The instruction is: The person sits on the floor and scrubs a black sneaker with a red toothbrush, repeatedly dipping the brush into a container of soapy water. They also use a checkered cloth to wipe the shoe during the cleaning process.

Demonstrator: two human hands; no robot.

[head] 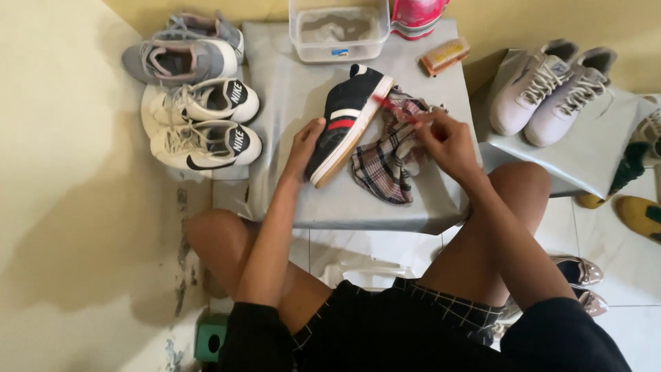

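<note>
- Right hand (449,140): grip pinched shut round a thin red-handled brush (396,110), bristle end aimed at the pale sole edge of the dark sneaker (348,124); held like a pen, seemingly for fine control along the rim.
- Left hand (304,146): fingers closed over the sneaker's upper near the heel, tipping it onto its side; judged a steadying hold, sole turned toward the brush.
- Dark sneaker: black with red and white side stripes, resting on the grey counter (289,89), toe pointing away from the person.
- Plaid cloth (389,158): crumpled just beside the sneaker, under the right hand; near enough for wiping.
- Clear plastic tub (337,31): far edge of counter, cloudy contents, within reach.
- Orange scrub brush (445,56): beside the tub, lying untouched.
- Pink container (416,17): right of the tub, partly cut off.
- White sneakers (203,124) and grey sneakers (186,52): stacked left of the counter, apart from the work.
- Pale lilac pair (551,89): on a second grey surface at right.
</note>
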